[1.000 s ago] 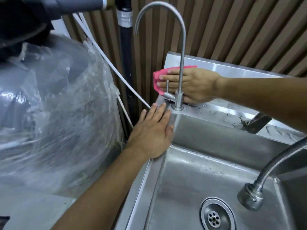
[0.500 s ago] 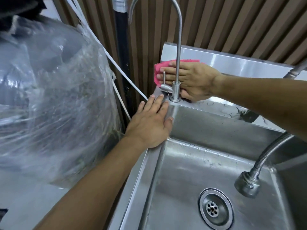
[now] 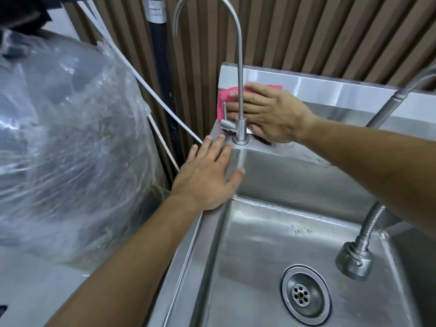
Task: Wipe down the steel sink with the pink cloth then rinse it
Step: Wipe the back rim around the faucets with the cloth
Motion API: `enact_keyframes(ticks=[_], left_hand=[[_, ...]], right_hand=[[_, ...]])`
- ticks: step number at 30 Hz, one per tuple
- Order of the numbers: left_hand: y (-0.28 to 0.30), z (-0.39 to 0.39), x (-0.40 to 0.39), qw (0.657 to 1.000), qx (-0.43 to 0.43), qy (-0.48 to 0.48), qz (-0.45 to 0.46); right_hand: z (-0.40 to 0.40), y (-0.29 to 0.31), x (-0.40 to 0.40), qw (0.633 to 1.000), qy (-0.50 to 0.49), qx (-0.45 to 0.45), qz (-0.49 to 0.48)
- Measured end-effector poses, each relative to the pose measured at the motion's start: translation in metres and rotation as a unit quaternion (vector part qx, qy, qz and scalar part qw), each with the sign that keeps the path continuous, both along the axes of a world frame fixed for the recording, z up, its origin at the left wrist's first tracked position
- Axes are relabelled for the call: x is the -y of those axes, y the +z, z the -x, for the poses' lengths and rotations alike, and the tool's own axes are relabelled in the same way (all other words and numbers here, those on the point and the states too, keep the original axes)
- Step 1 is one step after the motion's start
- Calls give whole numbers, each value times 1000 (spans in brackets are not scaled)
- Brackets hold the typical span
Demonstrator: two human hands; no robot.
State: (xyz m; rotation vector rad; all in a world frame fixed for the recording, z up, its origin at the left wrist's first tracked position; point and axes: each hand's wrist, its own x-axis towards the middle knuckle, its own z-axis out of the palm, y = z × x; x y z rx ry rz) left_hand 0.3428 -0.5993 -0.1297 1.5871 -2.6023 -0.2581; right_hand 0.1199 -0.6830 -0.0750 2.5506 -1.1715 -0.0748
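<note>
The steel sink (image 3: 271, 244) fills the lower right, with a round drain (image 3: 305, 295) in its basin. My right hand (image 3: 269, 112) presses the pink cloth (image 3: 224, 97) flat against the sink's back corner, behind the base of a thin gooseneck tap (image 3: 240, 95). Its fingers lie straight over the cloth, which shows only at the left and above the hand. My left hand (image 3: 210, 175) rests flat, fingers spread, on the sink's left rim at the back corner, just in front of the tap base.
A flexible metal hose with a spray head (image 3: 354, 260) hangs over the basin at right. A large bundle wrapped in clear plastic (image 3: 70, 142) stands left of the sink. Slatted brown wall, a black pipe (image 3: 162, 74) and white tubes run behind.
My right hand and the cloth have shifted slightly along the back corner behind the tap. The left hand stays on the rim. The camera has tilted a little.
</note>
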Motion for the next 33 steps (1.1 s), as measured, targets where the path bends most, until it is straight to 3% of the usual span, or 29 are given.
enact_keyframes(ticks=[2, 4, 6, 9, 13, 15, 16, 19, 22, 24, 25, 26, 27, 30, 31, 32, 33], left_hand=[[0, -1, -1, 1000, 1, -3, 0], [1, -1, 0, 1000, 4, -4, 5], [1, 0, 0, 1000, 3, -2, 6], [-1, 1, 0, 1000, 1, -2, 12], [-2, -1, 2, 1000, -8, 0, 8], [-1, 0, 4, 1000, -9, -3, 12], [-1, 0, 4, 1000, -8, -5, 13], [-1, 0, 2, 1000, -15, -7, 14], [-1, -1, 4, 1000, -17, -10, 13], [-3, 1, 7, 1000, -19, -9, 12], [-3, 1, 8, 1000, -18, -7, 14], [-3, 2, 8, 1000, -16, -6, 18], [-3, 3, 8, 1000, -16, -5, 20], [-3, 3, 8, 1000, -21, -3, 13], [-2, 3, 8, 1000, -20, -3, 12], [-2, 2, 7, 1000, -17, -2, 12], [-1, 3, 6, 1000, -15, -2, 12]], right_hand=[[9, -6, -15, 990, -52, -17, 132], [22, -14, -21, 967, -129, 69, 210], [10, -19, -28, 922, -245, 197, 226], [-31, -32, -24, 877, -316, 278, 230], [-22, -41, -11, 934, -221, 167, 228], [-3, -48, -22, 917, -242, 220, 230], [1, -55, -31, 885, -292, 278, 232], [3, -60, -47, 742, -423, 464, 234], [8, -40, -40, 607, -462, 591, 261], [3, -26, -28, 496, -464, 675, 289], [-7, -22, -21, 461, -460, 701, 290], [-19, -19, -17, 458, -461, 705, 284], [-32, -22, -14, 487, -464, 687, 276], [-44, -50, -21, 666, -426, 556, 256], [-33, -56, -27, 702, -403, 529, 253], [-17, -57, -31, 711, -392, 526, 255], [-2, -54, -36, 695, -390, 543, 264]])
